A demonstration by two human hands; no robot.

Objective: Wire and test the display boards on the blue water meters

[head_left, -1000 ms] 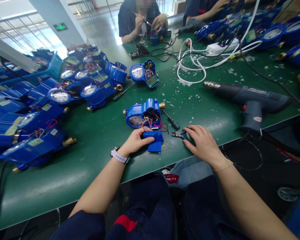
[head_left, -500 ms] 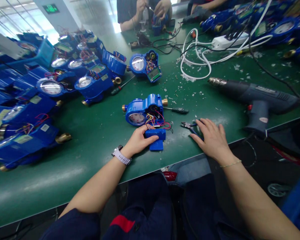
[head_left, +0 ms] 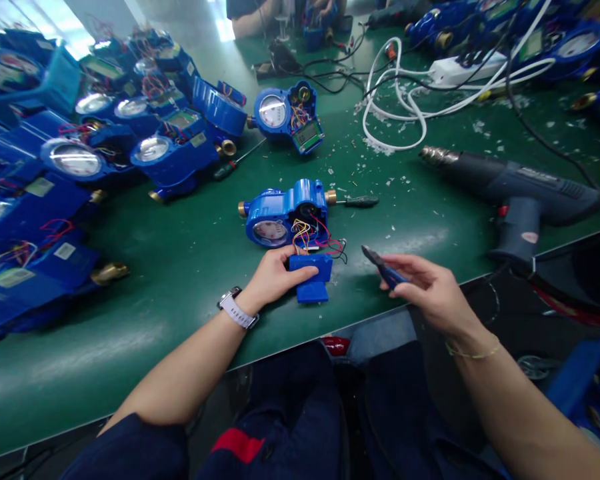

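Note:
An opened blue water meter (head_left: 280,217) lies on the green table (head_left: 180,267) in front of me, with coloured wires (head_left: 315,237) spilling out to a blue cover piece (head_left: 311,275). My left hand (head_left: 273,277), with a watch on its wrist, is closed on that cover piece, thumb on top. My right hand (head_left: 430,287) is lifted just off the table and grips small blue-handled cutting pliers (head_left: 380,265), jaws pointing left toward the wires.
A dark heat gun (head_left: 510,190) lies at the right. A small screwdriver (head_left: 355,200) rests beside the meter. Many blue meters (head_left: 105,160) are heaped at the left. White cables (head_left: 405,107) and a power strip (head_left: 460,67) lie at the back, where another person's hands (head_left: 250,20) work.
My right hand, flat over the pliers on the table before, has picked them up and turned them toward the wires. The left hand has stayed on the cover piece.

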